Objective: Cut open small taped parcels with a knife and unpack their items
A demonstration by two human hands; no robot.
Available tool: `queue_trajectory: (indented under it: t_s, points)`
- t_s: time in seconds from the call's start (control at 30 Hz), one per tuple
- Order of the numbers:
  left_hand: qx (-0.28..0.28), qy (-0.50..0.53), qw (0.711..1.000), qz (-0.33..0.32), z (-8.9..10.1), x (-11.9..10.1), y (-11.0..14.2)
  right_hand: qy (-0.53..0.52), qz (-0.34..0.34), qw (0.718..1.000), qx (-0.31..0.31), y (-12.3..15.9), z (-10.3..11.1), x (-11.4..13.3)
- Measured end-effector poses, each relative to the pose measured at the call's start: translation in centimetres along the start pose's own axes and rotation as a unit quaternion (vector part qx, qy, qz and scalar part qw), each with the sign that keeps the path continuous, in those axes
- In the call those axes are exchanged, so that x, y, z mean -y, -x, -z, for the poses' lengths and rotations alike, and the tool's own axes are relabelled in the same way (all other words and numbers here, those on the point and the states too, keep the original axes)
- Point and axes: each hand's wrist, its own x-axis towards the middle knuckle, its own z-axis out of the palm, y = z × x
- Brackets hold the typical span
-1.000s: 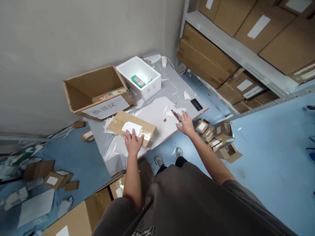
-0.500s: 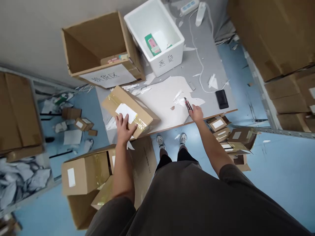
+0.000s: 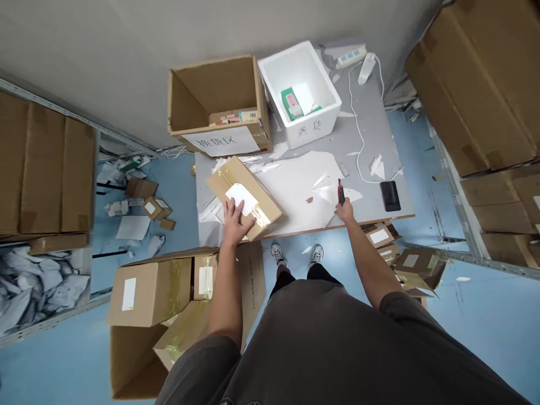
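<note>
A taped cardboard box (image 3: 253, 185) with a white label (image 3: 242, 197) lies at an angle on the left part of the table. My left hand (image 3: 237, 225) rests on it, fingers spread over the label's near edge and the thumb apart. Over the table's front edge, my right hand (image 3: 345, 210) is closed around a red and black utility knife (image 3: 341, 191), which points away from me. Whether its blade is out I cannot tell. Torn white paper (image 3: 324, 188) lies just left of the knife.
Behind are an open carton (image 3: 219, 140) and a white foam box (image 3: 314, 129), both with small packages inside. A black phone (image 3: 390, 196) and a white cable (image 3: 358, 135) lie to the right. Cartons (image 3: 135, 292) stand at lower left; more (image 3: 382, 236) are below the table's right side.
The camera view has shifted, so the table appears lower and further right. The knife now points more directly away from me. My left hand stays on the box.
</note>
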Motion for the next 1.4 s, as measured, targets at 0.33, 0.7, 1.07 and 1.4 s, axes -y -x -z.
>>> queue_trajectory:
  t_s: [0.33, 0.7, 1.07, 1.4]
  points:
    - [0.052, -0.034, 0.998, -0.015, 4.9, -0.7, -0.7, -0.322, 0.179, 0.928, 0.057, 9.7, -2.0, 19.8]
    - [0.164, -0.048, 0.985, 0.037, 8.2, 3.6, -9.1, 0.114, 0.345, 0.929, 0.070, 14.8, -12.5, 39.9]
    - [0.194, -0.049, 0.979, 0.043, 7.9, 3.8, -9.2, 0.416, 0.337, 0.840, 0.092, 17.2, -13.4, 42.5]
    - [0.188, -0.079, 0.978, 0.040, 8.2, 3.4, -9.3, 0.476, 0.321, 0.810, 0.117, 18.8, -13.8, 44.3]
